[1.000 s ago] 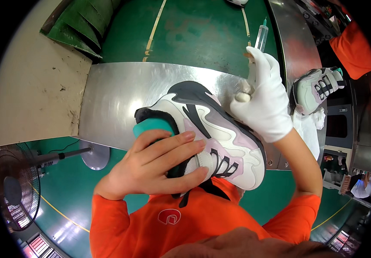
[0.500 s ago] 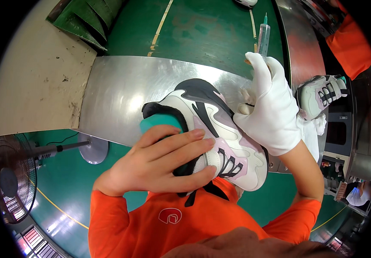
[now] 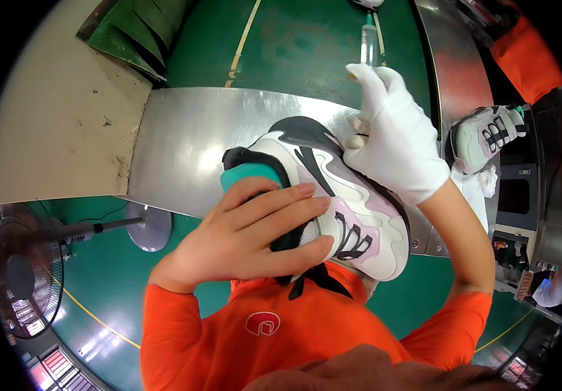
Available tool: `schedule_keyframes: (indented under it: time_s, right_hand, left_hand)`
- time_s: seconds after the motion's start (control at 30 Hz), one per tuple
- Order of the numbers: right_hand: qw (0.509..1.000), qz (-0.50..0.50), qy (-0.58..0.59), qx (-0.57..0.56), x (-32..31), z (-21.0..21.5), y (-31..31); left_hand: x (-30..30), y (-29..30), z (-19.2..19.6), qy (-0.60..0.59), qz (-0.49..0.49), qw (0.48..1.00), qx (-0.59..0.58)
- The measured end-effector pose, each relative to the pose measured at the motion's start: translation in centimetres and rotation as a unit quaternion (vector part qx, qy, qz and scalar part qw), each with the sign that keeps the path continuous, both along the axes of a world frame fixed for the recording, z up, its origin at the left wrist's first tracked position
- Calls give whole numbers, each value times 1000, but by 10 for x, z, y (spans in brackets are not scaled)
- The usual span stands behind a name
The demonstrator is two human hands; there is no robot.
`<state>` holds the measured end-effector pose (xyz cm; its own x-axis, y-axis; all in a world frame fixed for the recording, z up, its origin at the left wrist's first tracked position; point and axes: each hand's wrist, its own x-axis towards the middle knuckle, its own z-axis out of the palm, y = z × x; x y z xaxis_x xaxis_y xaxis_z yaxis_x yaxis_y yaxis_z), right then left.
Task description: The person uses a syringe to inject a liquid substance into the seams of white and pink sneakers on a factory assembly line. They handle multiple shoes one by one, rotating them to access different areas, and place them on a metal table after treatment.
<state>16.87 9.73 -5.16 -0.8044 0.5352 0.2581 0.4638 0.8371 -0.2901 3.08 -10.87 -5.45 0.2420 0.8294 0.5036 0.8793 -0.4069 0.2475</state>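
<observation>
- Both our hands are occupied in the head view: our bare left hand point(image 3: 242, 241) clasps the collar and tongue of a white, lilac and black shoe point(image 3: 385, 228), while our white-gloved right hand point(image 3: 401, 143) closes around a clear syringe point(image 3: 368, 49).
- Tipped on its side, the shoe lies over a steel ledge point(image 3: 190, 150), its toe reaching past the near edge toward our right; a teal insert point(image 3: 251, 171) fills its opening.
- We judge that the left hand's spread fingers steady the shoe, and that the syringe points up and away to spare the upper from its green tip.
- Our glove hides part of the sole's edge; whether it touches, we cannot tell.
- Beyond the ledge lies a green belt point(image 3: 294, 58); to our right, a second shoe point(image 3: 483, 140) sits beside a white cloth point(image 3: 473, 195).
- Cream housing point(image 3: 66, 124) and green flaps point(image 3: 131, 36) close off our left, near a fan point(image 3: 23, 280); a co-worker's orange sleeve point(image 3: 529, 58) shows at upper right.
</observation>
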Motion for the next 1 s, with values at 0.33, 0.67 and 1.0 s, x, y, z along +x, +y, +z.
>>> schedule_keyframes:
  time_s: [0.33,0.67,1.0]
  right_hand:
    - [974,-140,173,-29,17,-10,62]
    - [851,-218,355,-319,161,4,-20]
    - [813,-245,269,-455,258,-28,-59]
  left_hand:
    - [2,0,-2,6,-10,1000,11]
    - [7,-10,-10,4,4,1000,17]
    - [7,-14,-11,-1,20,1000,14]
